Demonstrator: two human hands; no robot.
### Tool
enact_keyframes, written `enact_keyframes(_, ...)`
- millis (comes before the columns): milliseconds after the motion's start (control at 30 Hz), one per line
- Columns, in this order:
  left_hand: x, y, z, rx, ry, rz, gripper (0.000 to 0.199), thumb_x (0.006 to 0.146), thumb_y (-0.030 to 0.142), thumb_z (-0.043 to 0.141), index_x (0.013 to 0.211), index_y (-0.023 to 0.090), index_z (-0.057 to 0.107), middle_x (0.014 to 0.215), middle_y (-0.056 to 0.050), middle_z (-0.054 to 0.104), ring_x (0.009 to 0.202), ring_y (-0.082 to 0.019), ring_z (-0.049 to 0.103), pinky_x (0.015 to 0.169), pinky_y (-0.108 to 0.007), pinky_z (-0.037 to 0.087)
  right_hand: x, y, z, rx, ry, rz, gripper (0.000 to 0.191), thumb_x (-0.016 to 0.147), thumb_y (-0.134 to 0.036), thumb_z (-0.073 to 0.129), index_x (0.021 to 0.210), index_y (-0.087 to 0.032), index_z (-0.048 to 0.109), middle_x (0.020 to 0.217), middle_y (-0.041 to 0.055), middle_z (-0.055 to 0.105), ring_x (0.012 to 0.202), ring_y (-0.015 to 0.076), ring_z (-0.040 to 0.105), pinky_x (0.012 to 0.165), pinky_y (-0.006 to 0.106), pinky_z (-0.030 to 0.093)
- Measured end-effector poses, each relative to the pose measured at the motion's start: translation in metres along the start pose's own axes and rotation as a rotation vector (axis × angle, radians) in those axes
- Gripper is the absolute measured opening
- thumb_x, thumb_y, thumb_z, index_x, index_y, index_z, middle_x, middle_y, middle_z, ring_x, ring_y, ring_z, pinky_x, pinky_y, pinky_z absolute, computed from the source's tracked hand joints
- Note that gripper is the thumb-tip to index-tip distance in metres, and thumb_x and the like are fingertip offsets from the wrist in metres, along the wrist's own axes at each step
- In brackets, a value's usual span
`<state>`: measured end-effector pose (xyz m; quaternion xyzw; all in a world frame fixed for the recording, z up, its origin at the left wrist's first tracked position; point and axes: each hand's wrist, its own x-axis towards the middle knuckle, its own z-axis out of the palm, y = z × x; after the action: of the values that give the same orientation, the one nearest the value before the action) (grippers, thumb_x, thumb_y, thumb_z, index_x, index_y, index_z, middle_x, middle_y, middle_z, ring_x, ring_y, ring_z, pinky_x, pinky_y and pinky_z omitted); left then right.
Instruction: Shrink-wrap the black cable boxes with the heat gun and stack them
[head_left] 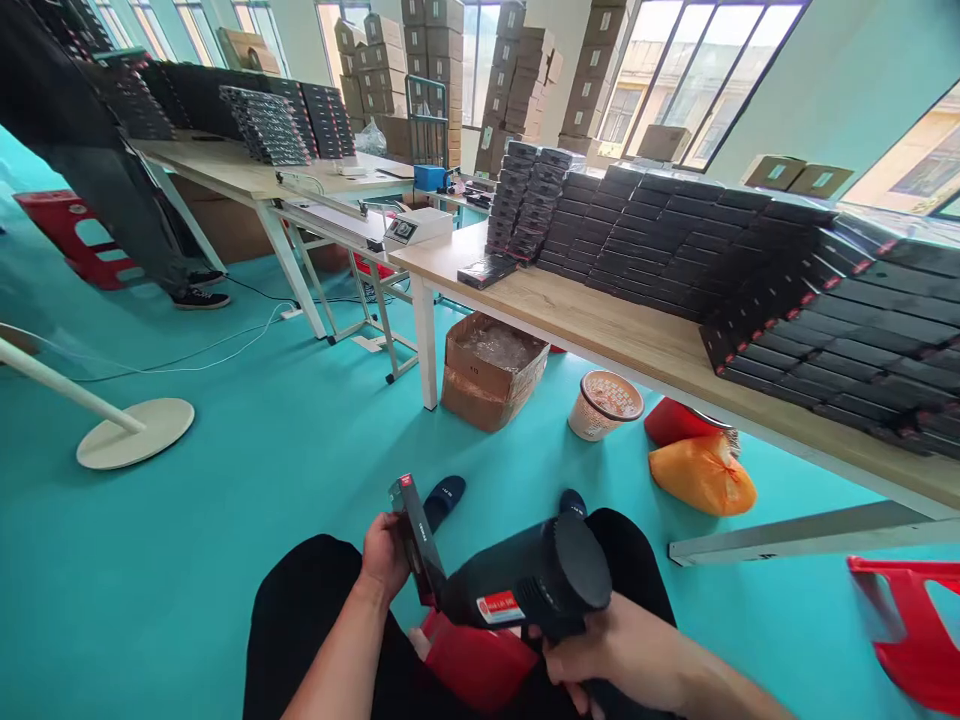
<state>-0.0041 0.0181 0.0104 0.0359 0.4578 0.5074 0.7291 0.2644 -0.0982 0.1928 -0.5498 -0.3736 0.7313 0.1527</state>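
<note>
My left hand [385, 558] grips a slim black box [417, 540] by its side, holding it tilted upright above my lap. The box has a small red mark at its top corner and pale lettering along its edge. In my right hand [600, 655] is a black heat gun [517, 575], held by its handle, with a red and white label on its body. Its front end points left at the lower part of the box; whether the two touch I cannot tell. Below them, between my legs, is something red [480, 665], partly hidden by the heat gun.
Stacked black boxes [660, 240] line the wooden table [600, 310] ahead, with one flat box [486, 271] near its left end. Under it stand an open carton [480, 385], a wastebasket [592, 420] and an orange bag [701, 475]. A person [127, 170] stands far left.
</note>
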Motion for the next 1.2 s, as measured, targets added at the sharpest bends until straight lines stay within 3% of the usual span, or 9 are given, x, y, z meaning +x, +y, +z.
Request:
enact_keyframes(200,-0.013,0.004,0.018,0.118,0.024,-0.025,0.032,0.088,0.047,0.054,0.081,0.018,0.064,0.057,-0.001,0.061,0.044,-0.017,0.055,0.043,-0.029,0.044,-0.013,0.02,0.0,0.173,0.015,0.002,0.018,0.065,-0.032,0.067,0.065,-0.014,0.068,0.058,0.0024,0.059,0.057,0.0147,0.054,0.053,0.027,0.041)
enact_keyframes(333,-0.015,0.003,0.02,0.129,0.05,0.021,0.041,0.087,0.059,0.06,0.082,0.018,0.064,0.059,0.0,0.061,0.047,-0.016,0.057,0.047,-0.028,0.047,-0.014,0.02,0.01,0.269,0.062,-0.032,0.023,0.066,-0.036,0.069,0.072,-0.014,0.07,0.061,0.0016,0.058,0.059,0.0153,0.052,0.056,0.028,0.041)
enact_keyframes(467,-0.012,0.001,0.014,0.12,0.129,0.044,0.046,0.084,0.065,0.065,0.088,0.019,0.064,0.066,0.001,0.063,0.051,-0.015,0.06,0.048,-0.027,0.048,-0.01,0.025,0.018,0.178,0.043,-0.029,0.017,0.067,-0.031,0.069,0.07,-0.014,0.07,0.067,0.0037,0.062,0.066,0.0171,0.057,0.065,0.03,0.043)
enact_keyframes(600,-0.009,-0.001,0.012,0.097,0.202,0.049,0.045,0.087,0.063,0.063,0.096,0.02,0.063,0.081,-0.003,0.067,0.062,-0.017,0.066,0.049,-0.027,0.049,-0.007,0.033,0.02,0.139,0.062,-0.014,0.021,0.069,-0.037,0.071,0.07,-0.016,0.07,0.066,0.0031,0.061,0.066,0.0182,0.056,0.066,0.032,0.044)
enact_keyframes(800,-0.013,0.001,0.015,0.023,0.118,-0.064,0.033,0.085,0.049,0.07,0.099,0.02,0.061,0.087,-0.005,0.07,0.067,-0.02,0.071,0.044,-0.025,0.045,-0.014,0.038,0.0,0.086,0.01,-0.03,0.02,0.07,-0.035,0.075,0.077,-0.016,0.071,0.064,0.0025,0.062,0.062,0.0166,0.056,0.058,0.029,0.042)
enact_keyframes(967,-0.021,0.0,0.013,-0.033,-0.147,-0.228,0.048,0.089,0.049,0.057,0.115,0.01,0.067,0.093,-0.015,0.078,0.084,-0.029,0.075,0.067,-0.037,0.06,0.016,0.025,-0.028,0.368,0.183,-0.132,0.035,0.069,-0.037,0.076,0.094,-0.014,0.07,0.073,0.0025,0.066,0.056,0.0144,0.056,0.05,0.027,0.042)
enact_keyframes(1067,-0.021,-0.004,0.011,0.057,-0.204,-0.331,0.056,0.089,0.053,0.054,0.113,0.005,0.071,0.084,-0.017,0.079,0.077,-0.031,0.076,0.066,-0.04,0.06,0.046,0.007,-0.028,0.408,0.3,-0.195,0.03,0.072,-0.036,0.073,0.094,-0.016,0.067,0.071,-0.0005,0.064,0.058,0.012,0.057,0.054,0.025,0.045)
enact_keyframes(1133,-0.018,-0.006,0.009,0.111,-0.191,-0.346,0.055,0.09,0.052,0.053,0.11,0.005,0.072,0.078,-0.016,0.078,0.07,-0.031,0.075,0.064,-0.039,0.059,0.057,-0.006,-0.021,0.389,0.257,-0.214,0.03,0.072,-0.035,0.073,0.095,-0.017,0.067,0.068,-0.0019,0.064,0.057,0.0117,0.057,0.055,0.025,0.046)
enact_keyframes(1200,-0.014,-0.007,0.007,0.116,-0.152,-0.297,0.047,0.091,0.047,0.054,0.112,0.009,0.072,0.075,-0.011,0.078,0.068,-0.029,0.075,0.067,-0.039,0.06,0.054,-0.017,-0.014,0.327,0.11,-0.187,0.03,0.066,-0.03,0.077,0.091,-0.016,0.069,0.061,-0.0011,0.066,0.052,0.0139,0.057,0.052,0.027,0.045)
